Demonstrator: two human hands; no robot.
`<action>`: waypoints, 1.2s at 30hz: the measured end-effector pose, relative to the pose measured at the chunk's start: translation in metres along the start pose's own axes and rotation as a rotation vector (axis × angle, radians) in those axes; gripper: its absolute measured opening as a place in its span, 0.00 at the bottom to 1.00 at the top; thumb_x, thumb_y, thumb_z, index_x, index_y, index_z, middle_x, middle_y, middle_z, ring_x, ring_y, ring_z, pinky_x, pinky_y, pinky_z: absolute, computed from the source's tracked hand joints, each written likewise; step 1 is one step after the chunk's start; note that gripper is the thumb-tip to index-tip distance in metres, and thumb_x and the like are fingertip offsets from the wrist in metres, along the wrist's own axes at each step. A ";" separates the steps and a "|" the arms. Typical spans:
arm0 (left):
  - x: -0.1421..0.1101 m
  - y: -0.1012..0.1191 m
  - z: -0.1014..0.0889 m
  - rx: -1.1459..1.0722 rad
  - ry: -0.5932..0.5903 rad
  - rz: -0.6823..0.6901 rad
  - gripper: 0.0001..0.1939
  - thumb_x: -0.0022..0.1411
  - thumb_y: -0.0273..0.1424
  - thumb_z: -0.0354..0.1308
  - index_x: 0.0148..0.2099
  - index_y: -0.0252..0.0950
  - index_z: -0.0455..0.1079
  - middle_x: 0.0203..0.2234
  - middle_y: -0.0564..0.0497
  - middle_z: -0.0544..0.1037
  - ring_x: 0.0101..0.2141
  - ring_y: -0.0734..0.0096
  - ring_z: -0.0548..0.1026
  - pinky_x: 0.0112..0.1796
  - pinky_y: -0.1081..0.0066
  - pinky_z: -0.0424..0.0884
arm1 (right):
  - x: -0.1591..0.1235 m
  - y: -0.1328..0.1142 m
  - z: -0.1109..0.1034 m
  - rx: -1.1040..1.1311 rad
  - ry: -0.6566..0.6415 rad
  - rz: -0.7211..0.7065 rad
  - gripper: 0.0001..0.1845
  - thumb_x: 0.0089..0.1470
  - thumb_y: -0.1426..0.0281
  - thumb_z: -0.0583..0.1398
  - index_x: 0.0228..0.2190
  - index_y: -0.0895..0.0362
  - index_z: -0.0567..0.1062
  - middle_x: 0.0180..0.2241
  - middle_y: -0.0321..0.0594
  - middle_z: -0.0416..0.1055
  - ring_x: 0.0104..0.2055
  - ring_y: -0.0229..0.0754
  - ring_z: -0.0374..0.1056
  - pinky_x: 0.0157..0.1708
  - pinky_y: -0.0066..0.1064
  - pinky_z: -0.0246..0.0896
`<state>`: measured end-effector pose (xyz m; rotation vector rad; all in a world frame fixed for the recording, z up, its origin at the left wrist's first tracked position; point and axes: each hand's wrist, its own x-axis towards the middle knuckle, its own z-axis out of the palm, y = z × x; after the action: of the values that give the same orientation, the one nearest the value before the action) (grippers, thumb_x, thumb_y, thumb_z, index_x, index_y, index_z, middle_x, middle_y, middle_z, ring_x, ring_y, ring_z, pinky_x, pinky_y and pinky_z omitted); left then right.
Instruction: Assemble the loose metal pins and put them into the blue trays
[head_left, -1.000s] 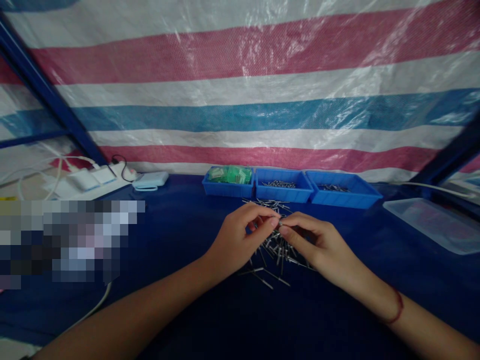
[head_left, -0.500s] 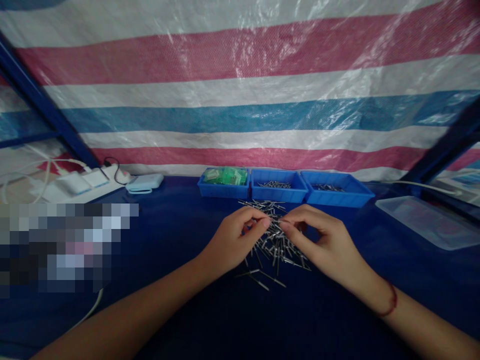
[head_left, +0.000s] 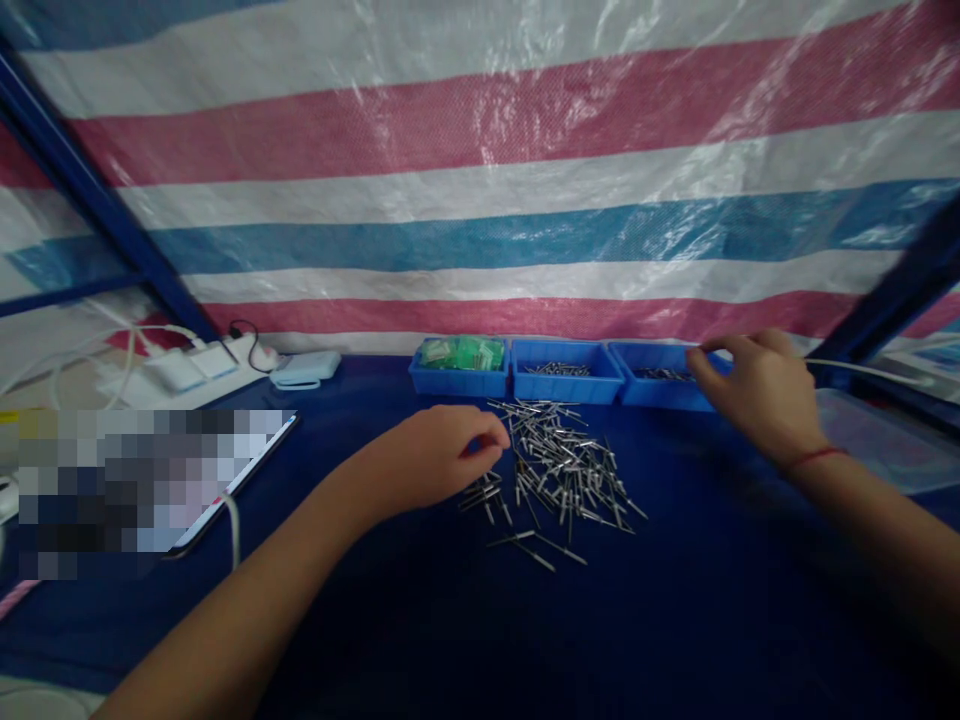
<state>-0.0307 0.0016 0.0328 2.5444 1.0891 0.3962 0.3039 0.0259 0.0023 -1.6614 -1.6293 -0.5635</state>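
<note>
A loose pile of silver blind rivets (head_left: pixel 566 460) with thin stems lies on the blue table. My left hand (head_left: pixel 442 455) is at the pile's left edge, its fingers curled in toward the thumb; whatever is between the tips is hidden. My right hand (head_left: pixel 765 390) hangs over the right end of the right blue bin (head_left: pixel 667 395), thumb and forefinger pinched near each other. I cannot make out anything between them. Some dark metal pieces (head_left: pixel 660 374) lie in that bin. The middle blue bin (head_left: pixel 566 390) holds more rivets.
The left blue bin (head_left: pixel 459 383) holds green plastic packets (head_left: pixel 472 352). A clear plastic lid (head_left: pixel 885 440) lies at right. On the left are a tablet (head_left: pixel 247 470) with a cable, a light-blue case (head_left: pixel 306 370) and a power strip (head_left: pixel 217 370). Striped sheeting (head_left: pixel 487 240) hangs behind.
My hands, close together over the pile before, have parted. The right one moved right and away from me to the right bin; the left one shifted slightly left, showing more of the pile.
</note>
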 end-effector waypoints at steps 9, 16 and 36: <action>0.000 -0.009 0.020 0.144 -0.169 -0.045 0.08 0.59 0.33 0.53 0.36 0.39 0.73 0.29 0.51 0.75 0.29 0.69 0.72 0.29 0.72 0.61 | -0.032 -0.076 -0.004 0.232 -0.132 -0.139 0.12 0.55 0.65 0.54 0.35 0.58 0.74 0.33 0.44 0.66 0.29 0.42 0.64 0.32 0.36 0.61; 0.002 -0.003 0.037 0.226 -0.041 -0.007 0.12 0.62 0.39 0.51 0.36 0.37 0.72 0.28 0.49 0.75 0.27 0.67 0.72 0.28 0.71 0.64 | -0.074 -0.106 0.003 0.447 -0.393 -0.382 0.10 0.55 0.69 0.53 0.38 0.57 0.73 0.43 0.46 0.65 0.39 0.44 0.68 0.38 0.36 0.67; 0.011 -0.006 0.051 0.206 0.018 -0.090 0.10 0.59 0.25 0.46 0.42 0.31 0.64 0.31 0.45 0.75 0.30 0.63 0.75 0.33 0.64 0.69 | -0.075 -0.108 -0.005 0.586 -0.430 -0.317 0.08 0.55 0.70 0.55 0.34 0.54 0.74 0.42 0.44 0.66 0.42 0.44 0.67 0.38 0.35 0.67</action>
<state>-0.0075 0.0033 -0.0140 2.6600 1.3068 0.2974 0.1911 -0.0347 -0.0296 -1.1363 -2.1278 0.1493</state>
